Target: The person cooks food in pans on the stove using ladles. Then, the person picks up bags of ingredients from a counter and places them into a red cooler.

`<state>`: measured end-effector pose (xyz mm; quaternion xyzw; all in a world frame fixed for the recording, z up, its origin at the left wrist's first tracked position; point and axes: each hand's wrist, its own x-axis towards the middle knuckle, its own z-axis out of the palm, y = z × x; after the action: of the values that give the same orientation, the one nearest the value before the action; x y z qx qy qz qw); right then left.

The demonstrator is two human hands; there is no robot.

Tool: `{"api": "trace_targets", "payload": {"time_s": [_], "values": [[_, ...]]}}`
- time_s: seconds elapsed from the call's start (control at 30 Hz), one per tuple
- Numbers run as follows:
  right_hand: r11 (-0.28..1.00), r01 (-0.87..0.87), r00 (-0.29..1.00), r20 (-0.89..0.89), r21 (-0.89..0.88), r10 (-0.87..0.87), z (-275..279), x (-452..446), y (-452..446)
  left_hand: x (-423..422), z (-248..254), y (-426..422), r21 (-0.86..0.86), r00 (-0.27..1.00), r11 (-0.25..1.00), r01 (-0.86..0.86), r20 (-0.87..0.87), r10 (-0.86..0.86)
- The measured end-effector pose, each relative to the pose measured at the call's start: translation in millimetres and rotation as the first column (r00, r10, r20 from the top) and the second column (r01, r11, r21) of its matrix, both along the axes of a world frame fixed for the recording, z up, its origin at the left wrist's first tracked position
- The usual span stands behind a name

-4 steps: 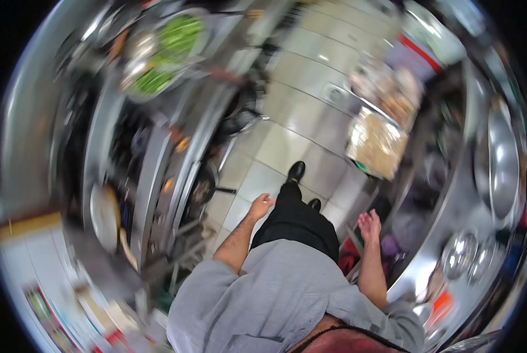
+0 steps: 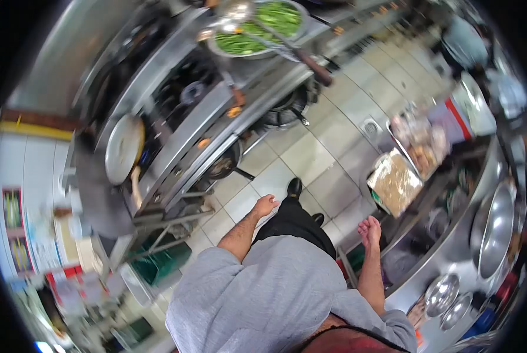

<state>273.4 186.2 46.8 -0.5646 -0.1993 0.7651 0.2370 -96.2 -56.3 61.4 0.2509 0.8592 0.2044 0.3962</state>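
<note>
My left hand [image 2: 265, 205] hangs in front of my left hip, above the tiled floor. It holds nothing, and its fingers are loosely bent and apart. On the other side my right hand [image 2: 369, 232] is raised beside the right counter, with nothing in it and its fingers partly curled but not closed. Neither hand touches an object. Nearest to my right hand is a foil-like covered tray [image 2: 395, 182]. A dark pan [image 2: 221, 165] with its handle toward the floor lies beyond my left hand.
Along the left runs a metal stove [image 2: 187, 138] with a large round pan [image 2: 124, 149] and a bowl of green vegetables [image 2: 278, 20]. The right counter [image 2: 406, 299] bears metal bowls [image 2: 442, 295]. Bagged food [image 2: 419, 141] stands beyond the tray. Another person [image 2: 464, 44] is at the upper right.
The view has turned, so the stove and trays appear farther right. My right hand's fingers look more curled. Both hands remain without anything in them.
</note>
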Motion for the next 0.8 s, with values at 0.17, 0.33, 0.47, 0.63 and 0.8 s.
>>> {"api": "trace_targets", "payload": {"time_s": [0.17, 0.33, 0.47, 0.63, 0.8], "values": [[0.948, -0.239, 0.963, 0.175, 0.211, 0.204, 70.2, -21.0, 33.2, 38.4, 12.7, -111.9, -0.005, 0.973, 0.973, -0.232, -0.008, 0.232], [0.762, -0.478, 0.877, 0.191, 0.437, 0.441, 142.5, -138.8, 7.0, 33.0, 10.4, -201.9, 0.048, 0.883, 0.883, -0.467, -0.031, 0.469], [0.57, -0.633, 0.738, 0.185, 0.523, 0.649, 177.5, -237.0, -81.2, 19.5, 31.1, -259.0, 0.222, 0.761, 0.739, -0.636, 0.023, 0.648], [0.287, -0.842, 0.44, 0.274, 0.457, 0.855, 175.4, -322.7, -211.4, -28.3, 113.7, -328.4, 0.571, 0.559, 0.5, -0.651, -0.084, 0.825], [0.118, -0.818, 0.34, 0.308, 0.563, 0.888, 180.0, -371.1, -276.7, -105.7, 221.2, -365.0, 0.754, 0.389, 0.331, -0.567, -0.109, 0.915]]}}
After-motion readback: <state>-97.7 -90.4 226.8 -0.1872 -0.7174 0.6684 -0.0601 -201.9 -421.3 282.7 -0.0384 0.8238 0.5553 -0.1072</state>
